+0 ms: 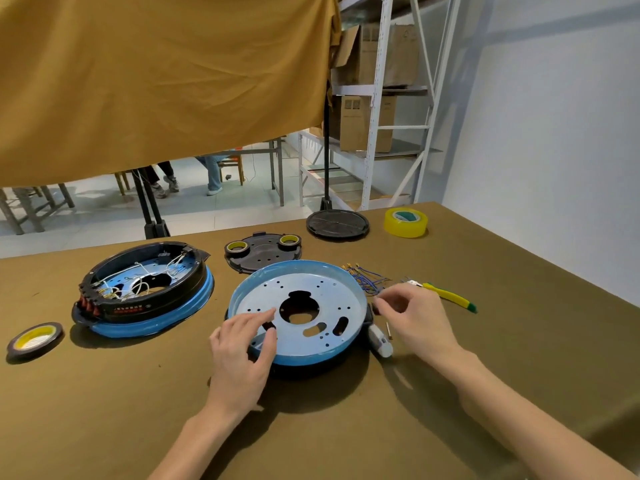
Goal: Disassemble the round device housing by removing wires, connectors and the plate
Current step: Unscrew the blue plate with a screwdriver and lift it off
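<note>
A round blue housing [304,275] with a perforated light metal plate [332,299] inside sits at the table's centre, tilted on a black base. My left hand [242,351] grips its near-left rim, thumb over the edge and fingers resting on the plate. My right hand [415,317] hovers at the housing's right edge, fingers curled, pinching something small and dark. A bundle of loose blue wires [367,280] with brass connectors lies just behind that hand. A second housing [145,289], black ring on blue base, full of white wires, stands to the left.
A black cover plate [263,252] carrying two tape rolls lies behind the housing. A yellow tape roll [405,221] and a black stand base [337,224] sit at the back. Another tape roll [34,339] lies far left. A yellow-green tool [450,296] and a white cylinder [379,339] lie right.
</note>
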Demonstrator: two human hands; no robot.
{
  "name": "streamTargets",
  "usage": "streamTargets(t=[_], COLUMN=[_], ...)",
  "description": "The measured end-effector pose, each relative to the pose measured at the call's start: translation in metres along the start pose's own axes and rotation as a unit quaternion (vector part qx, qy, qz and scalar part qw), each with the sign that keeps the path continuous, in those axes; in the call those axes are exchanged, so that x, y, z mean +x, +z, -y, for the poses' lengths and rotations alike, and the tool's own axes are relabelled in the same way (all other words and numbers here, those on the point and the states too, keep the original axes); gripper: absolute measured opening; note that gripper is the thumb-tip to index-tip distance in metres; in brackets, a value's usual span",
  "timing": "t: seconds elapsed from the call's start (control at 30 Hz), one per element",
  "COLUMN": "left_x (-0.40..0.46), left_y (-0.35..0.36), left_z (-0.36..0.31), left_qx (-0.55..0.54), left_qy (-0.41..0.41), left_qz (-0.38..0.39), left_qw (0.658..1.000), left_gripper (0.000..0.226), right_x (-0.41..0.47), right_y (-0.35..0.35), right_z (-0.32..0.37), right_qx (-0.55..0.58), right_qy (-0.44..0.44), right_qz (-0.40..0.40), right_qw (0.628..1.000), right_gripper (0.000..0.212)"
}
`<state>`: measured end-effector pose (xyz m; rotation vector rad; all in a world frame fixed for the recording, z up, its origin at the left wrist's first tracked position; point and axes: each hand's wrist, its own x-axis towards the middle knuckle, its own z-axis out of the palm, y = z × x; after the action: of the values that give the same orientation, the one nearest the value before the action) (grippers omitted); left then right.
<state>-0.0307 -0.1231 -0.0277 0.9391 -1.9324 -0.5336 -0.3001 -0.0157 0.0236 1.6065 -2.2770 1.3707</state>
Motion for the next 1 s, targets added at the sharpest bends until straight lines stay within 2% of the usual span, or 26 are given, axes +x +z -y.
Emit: streamTargets(t=[0.1, 0.27, 0.37, 0.47, 0.6, 0.7, 0.77, 0.9, 1.0], left_x=[0.0, -0.002, -0.002, -0.004, -0.005, -0.007, -0.008, -0.005, -0.001], left_y=[0.002, 0.004, 0.005, 0.003, -0.003, -0.007, -0.006, -0.01, -0.017], left_z=[0.002, 0.004, 0.001, -0.002, -0.004, -0.001, 0.001, 0.005, 0.012], left_qx=[0.008, 0.015, 0.007, -0.021, -0.054, -0.011, 0.03, 0.053, 0.055], left_qy=[0.002, 0.001, -0.009, -0.032, -0.058, 0.022, 0.095, 0.126, 0.137], left_qz=[-0.008, -0.02, -0.021, -0.035, -0.031, 0.021, 0.055, 0.067, 0.067], left_qw=[1.0, 1.0, 1.0, 0.999, 0.996, 0.999, 0.994, 0.988, 0.987], left_gripper=[0.039, 0.033, 0.036, 0.036, 0.043, 0.047, 0.046, 0.042, 0.038], right_x=[-0.009, -0.021, -0.022, -0.023, -0.024, -0.023, -0.021, -0.02, -0.024], right_y=[-0.02, -0.024, -0.023, -0.02, -0.002, 0.013, 0.02, 0.028, 0.019], right_z=[-0.04, -0.063, -0.063, -0.055, -0.035, -0.024, -0.016, -0.008, -0.011], right_qx=[-0.165, -0.264, -0.259, -0.198, -0.193, -0.217, -0.228, -0.247, -0.162], right_qy=[0.053, 0.077, 0.075, 0.045, -0.005, 0.005, 0.014, 0.039, 0.108], right_qz=[-0.011, 0.05, 0.035, 0.005, 0.095, 0.168, 0.205, 0.244, 0.219], right_qw=[0.985, 0.96, 0.962, 0.979, 0.977, 0.962, 0.952, 0.937, 0.956], right_gripper=[0.007, 0.015, 0.018, 0.015, 0.027, 0.046, 0.048, 0.034, 0.022])
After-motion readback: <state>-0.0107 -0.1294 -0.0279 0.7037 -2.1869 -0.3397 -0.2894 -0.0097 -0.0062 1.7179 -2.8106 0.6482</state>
